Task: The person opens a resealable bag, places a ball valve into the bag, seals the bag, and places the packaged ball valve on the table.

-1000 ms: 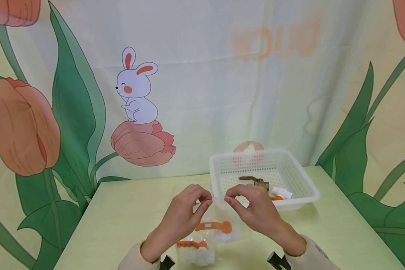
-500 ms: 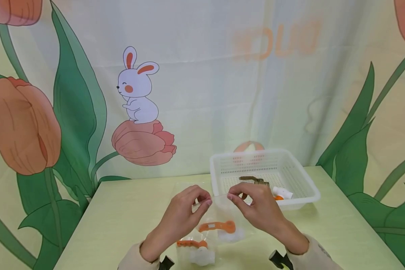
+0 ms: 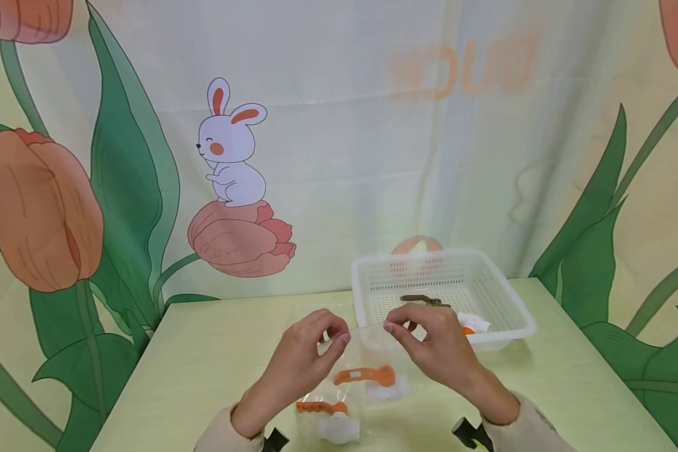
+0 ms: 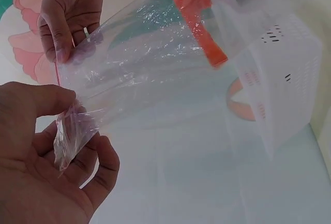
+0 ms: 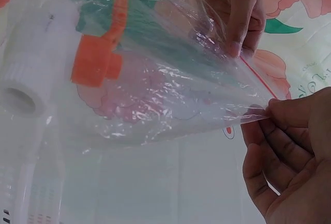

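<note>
My left hand (image 3: 307, 351) and right hand (image 3: 437, 342) pinch opposite ends of the top edge of a clear zip-lock bag (image 4: 139, 89), holding it up over the table. A red seal line (image 5: 258, 78) runs between the fingertips in the right wrist view. Inside hang a white plastic valve (image 5: 36, 74) and its orange handle (image 3: 367, 375), which sits apart from the white body in the right wrist view. Below and to the left, a second clear bag lies on the table, with another orange handle (image 3: 321, 407) and white valve (image 3: 339, 430) in it.
Behind my right hand stands a white perforated basket (image 3: 503, 343). It holds a brownish metal valve (image 3: 420, 299), a white fitting (image 3: 474, 322) and an orange piece (image 3: 468, 330). A printed curtain (image 3: 339, 157) hangs at the table's back edge.
My right hand has shifted slightly right and the left slightly left, spreading the bag's top edge. The valve and orange handle in the held bag have moved a little to the right.
</note>
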A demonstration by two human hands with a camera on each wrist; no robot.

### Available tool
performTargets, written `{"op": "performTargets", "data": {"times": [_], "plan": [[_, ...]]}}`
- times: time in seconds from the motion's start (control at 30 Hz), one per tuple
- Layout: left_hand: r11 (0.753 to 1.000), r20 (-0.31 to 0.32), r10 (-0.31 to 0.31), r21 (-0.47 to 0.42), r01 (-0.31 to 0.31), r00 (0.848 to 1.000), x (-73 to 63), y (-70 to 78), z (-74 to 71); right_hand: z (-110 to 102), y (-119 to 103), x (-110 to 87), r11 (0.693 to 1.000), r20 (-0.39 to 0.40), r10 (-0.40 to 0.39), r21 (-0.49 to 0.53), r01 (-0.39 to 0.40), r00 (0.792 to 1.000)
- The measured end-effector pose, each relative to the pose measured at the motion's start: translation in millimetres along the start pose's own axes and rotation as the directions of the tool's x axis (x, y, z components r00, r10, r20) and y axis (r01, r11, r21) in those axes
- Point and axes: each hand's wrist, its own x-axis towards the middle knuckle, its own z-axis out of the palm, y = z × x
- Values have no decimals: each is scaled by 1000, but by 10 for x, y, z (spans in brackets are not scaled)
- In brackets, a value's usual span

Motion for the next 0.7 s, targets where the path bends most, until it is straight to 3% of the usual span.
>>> {"op": "performTargets", "data": {"times": [0.2, 0.43, 0.7], "plan": [[999, -11, 40, 27, -40, 999, -3, 0, -9, -16, -5, 2, 1000, -8, 6, 10, -6, 1000], [999, -1, 23, 32, -23, 1000, -19, -41, -17, -52, -4, 2, 1000, -28, 24, 19, -23, 999], [996, -33, 55, 69, -53, 998, -20, -34, -34, -56, 41, -2, 999, -36, 13, 31, -11, 999]]}}
